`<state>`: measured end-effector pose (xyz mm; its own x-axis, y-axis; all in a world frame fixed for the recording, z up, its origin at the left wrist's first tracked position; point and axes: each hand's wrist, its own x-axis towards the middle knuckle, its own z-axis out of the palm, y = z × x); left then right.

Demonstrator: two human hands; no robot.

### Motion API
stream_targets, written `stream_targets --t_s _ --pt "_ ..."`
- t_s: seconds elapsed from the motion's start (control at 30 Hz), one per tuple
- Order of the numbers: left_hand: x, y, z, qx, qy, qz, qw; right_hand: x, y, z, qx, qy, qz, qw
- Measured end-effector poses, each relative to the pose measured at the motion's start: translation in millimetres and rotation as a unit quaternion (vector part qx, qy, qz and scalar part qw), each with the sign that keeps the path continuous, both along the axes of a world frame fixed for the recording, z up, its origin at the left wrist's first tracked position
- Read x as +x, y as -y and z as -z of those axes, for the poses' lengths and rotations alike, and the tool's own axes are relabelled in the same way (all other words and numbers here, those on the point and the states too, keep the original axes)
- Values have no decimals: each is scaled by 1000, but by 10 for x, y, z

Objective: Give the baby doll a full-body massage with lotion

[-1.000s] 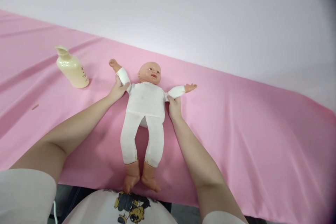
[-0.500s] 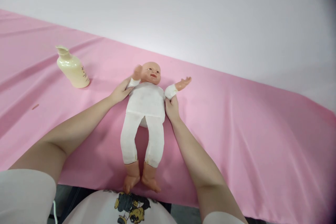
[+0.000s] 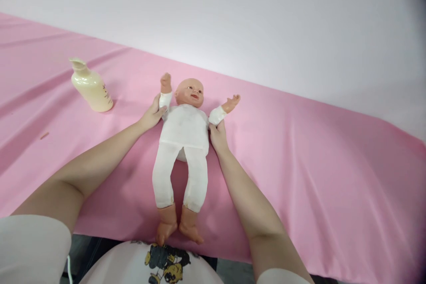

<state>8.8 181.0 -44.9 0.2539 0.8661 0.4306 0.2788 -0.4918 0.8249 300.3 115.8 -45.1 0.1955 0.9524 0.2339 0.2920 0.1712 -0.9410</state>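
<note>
A baby doll point(image 3: 185, 128) with a white cloth body lies on its back, its head away from me and its bare feet near the table's front edge. My left hand point(image 3: 154, 113) is closed round the doll's arm on the left, thumb over the white sleeve. On the other side my right hand point(image 3: 218, 136) grips the doll's other arm near the elbow; part of its fingers is hidden beneath the sleeve. Both of the doll's forearms point up and outward, apart from its head.
A pale yellow pump bottle point(image 3: 92, 91) stands on the left of the pink tablecloth point(image 3: 329, 177). Close by lies a small thin reddish piece point(image 3: 44, 135). Behind the table rises a white wall point(image 3: 233, 17).
The doll's arm in my left hand has swung outward to the left, away from its head, and now points up. The other arm has shifted only slightly.
</note>
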Motion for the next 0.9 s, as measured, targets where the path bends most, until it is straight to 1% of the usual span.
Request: stream_targets --t_s 0.07,0.13,0.2,0.33,0.43,0.5,0.6,0.7,0.8,0.9 --pt "-23 -63 75 -10 24 -45 999 -13 22 -16 12 -1 19 1000" --pt "-31 -82 91 4 37 -69 997 -32 50 -36 32 12 24 999" --pt "-24 -53 53 34 31 -64 997 -49 77 -54 63 32 10 997" --pt "0 60 -65 88 -3 -30 996 -54 101 -64 126 80 -10 989" --pt "-4 92 -101 110 -12 -40 993 -34 80 -67 124 91 -9 988" --pt "-15 75 -94 113 -9 -59 992 -14 50 -72 97 76 -6 992" --pt "-28 23 -62 88 -5 -78 993 22 -11 -72 22 48 -8 999" --pt "-32 -7 -47 30 -6 -81 996 60 -62 -53 -36 34 -24 998" --pt "-27 11 -74 -36 -5 -87 996 81 -85 -21 -49 26 -20 998" --pt "-20 23 -99 -66 -7 -86 994 84 -112 9 -26 19 -45 998"
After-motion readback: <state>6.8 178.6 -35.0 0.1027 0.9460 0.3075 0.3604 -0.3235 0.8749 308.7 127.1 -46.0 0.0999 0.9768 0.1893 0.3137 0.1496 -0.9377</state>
